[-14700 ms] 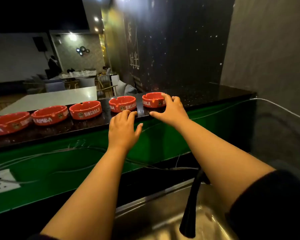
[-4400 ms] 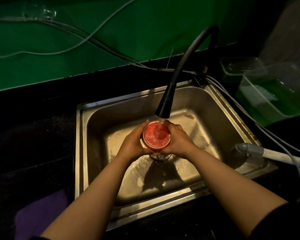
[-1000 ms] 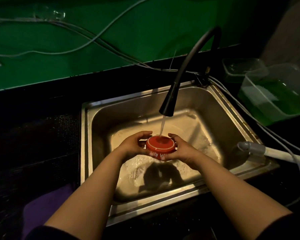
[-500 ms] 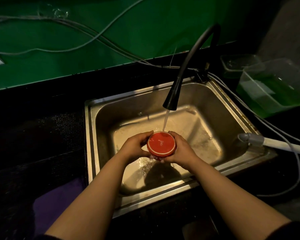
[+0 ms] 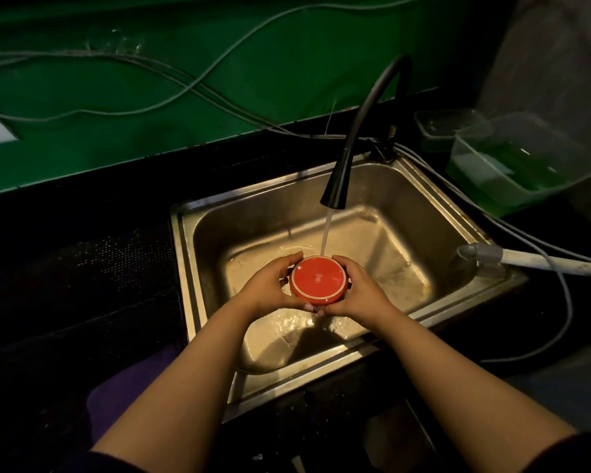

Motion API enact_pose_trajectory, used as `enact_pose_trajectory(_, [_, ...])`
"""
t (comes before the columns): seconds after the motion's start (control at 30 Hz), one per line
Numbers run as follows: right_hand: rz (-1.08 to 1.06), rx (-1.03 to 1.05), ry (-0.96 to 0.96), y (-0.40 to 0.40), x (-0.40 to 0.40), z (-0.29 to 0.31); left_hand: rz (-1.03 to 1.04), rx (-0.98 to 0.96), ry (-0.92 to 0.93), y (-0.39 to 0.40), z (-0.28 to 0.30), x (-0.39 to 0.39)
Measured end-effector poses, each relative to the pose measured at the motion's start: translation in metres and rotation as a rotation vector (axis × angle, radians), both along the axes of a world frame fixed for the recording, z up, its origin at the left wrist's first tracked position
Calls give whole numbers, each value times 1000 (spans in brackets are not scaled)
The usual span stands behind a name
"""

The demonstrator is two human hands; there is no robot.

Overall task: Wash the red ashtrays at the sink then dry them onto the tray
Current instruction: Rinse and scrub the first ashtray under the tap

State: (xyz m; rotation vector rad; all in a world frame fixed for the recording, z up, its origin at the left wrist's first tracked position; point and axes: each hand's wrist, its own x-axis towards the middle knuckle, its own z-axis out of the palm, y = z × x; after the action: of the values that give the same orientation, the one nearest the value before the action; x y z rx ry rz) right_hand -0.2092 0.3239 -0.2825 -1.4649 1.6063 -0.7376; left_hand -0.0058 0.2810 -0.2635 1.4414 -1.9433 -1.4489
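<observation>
I hold one red ashtray (image 5: 319, 280) over the steel sink (image 5: 434, 203), turned so its round base with a white ring faces me. My left hand (image 5: 270, 288) grips its left side and my right hand (image 5: 359, 291) grips its right side, fingers curled round the rim. Water runs from the black gooseneck tap (image 5: 336, 186) and falls at the ashtray's far edge. The other ashtrays and the tray are out of view.
A clear plastic tub (image 5: 522, 165) and a smaller one (image 5: 447, 128) stand right of the sink. A grey and white hose (image 5: 512, 259) lies over the sink's right rim. Cables run along the green wall (image 5: 185, 97). A purple cloth (image 5: 123, 397) lies at lower left.
The ashtray has tilted further so its base faces me and moved slightly back from under the stream. Both hands keep their hold.
</observation>
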Motion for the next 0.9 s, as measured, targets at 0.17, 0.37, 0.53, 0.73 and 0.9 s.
enact_pose_trajectory(0.17, [9, 21, 6, -1, -9, 6, 0, 4, -41, -7, 0, -14])
enact_pose_trajectory(0.37, [12, 84, -63, -12, -16, 7, -24, -12, -109, -16, 0, -24])
enact_pose_trajectory(0.53, [50, 119, -71, -23, -21, 8, -16, 3, -139, -22, 2, -27])
enact_pose_trajectory(0.73, [59, 142, -69, -31, -24, 5, 16, -4, -160, -28, 1, -29])
enact_pose_trajectory(0.9, [74, 161, -94, -32, -19, 9, 56, 140, -66, -24, 4, -20])
